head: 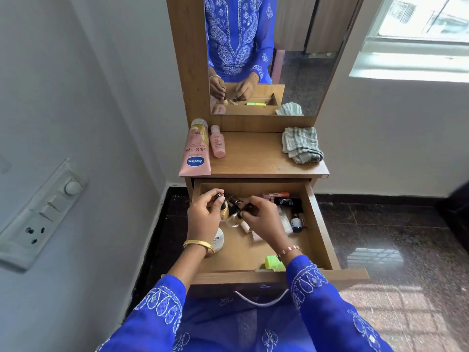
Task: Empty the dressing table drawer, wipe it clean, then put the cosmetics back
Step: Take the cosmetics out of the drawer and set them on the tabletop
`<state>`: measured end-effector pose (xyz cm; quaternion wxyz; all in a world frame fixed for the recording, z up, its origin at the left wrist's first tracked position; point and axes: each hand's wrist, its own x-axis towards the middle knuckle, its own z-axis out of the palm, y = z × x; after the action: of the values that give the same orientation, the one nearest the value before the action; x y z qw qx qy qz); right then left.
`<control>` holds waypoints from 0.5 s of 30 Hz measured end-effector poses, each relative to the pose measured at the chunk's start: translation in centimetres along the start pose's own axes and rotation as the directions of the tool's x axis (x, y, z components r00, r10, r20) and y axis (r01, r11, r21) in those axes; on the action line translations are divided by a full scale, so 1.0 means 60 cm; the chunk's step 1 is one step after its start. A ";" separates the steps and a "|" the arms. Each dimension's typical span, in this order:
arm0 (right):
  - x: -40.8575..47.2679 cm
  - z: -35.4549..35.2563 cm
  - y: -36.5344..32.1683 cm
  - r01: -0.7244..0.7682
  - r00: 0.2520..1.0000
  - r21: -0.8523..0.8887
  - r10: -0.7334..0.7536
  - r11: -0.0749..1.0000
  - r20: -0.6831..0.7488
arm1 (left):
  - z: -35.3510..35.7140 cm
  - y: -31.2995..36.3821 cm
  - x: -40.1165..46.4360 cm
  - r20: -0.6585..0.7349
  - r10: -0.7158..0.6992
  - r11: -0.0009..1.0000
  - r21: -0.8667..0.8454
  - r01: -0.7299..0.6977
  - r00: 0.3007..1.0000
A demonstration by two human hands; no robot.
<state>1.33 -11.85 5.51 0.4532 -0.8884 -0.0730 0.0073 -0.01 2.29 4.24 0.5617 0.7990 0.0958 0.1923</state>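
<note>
We are still emptying the drawer (321, 224): left hand (203, 219) and right hand (261, 219) each grip a small bottle, bound next for the tabletop (253, 158).

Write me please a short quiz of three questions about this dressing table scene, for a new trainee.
1. True or false: the drawer is already empty.
2. Where does the striped cloth lie? A) in the drawer B) on the tabletop's right side C) on the floor
3. Fill in: the big pink Vaseline tube lies on the tabletop's ____ side, beside a small pink bottle.

Key
1. False: cosmetics are in it, and the left hand and right hand each grip a small dark-capped bottle there.
2. B
3. left
</note>
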 end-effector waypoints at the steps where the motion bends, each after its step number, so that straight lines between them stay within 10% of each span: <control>1: 0.008 -0.012 -0.009 0.008 1.000 0.037 -0.008 0.999 -0.014 | 0.001 0.010 0.008 -0.004 0.033 0.999 0.001 -0.033 0.999; 7: 0.108 -0.094 -0.074 0.116 0.984 0.056 -0.106 0.992 -0.146 | 0.027 0.094 0.093 -0.074 0.188 0.981 -0.030 -0.190 0.979; 15: 0.263 -0.133 -0.110 0.091 0.988 -0.223 -0.116 0.971 -0.104 | 0.075 0.128 0.236 -0.088 0.061 0.998 0.021 -0.059 0.994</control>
<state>16.79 -12.29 16.35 0.3567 -0.9264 -0.0932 -0.0761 14.20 0.98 12.91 0.5434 0.7973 0.0983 0.2437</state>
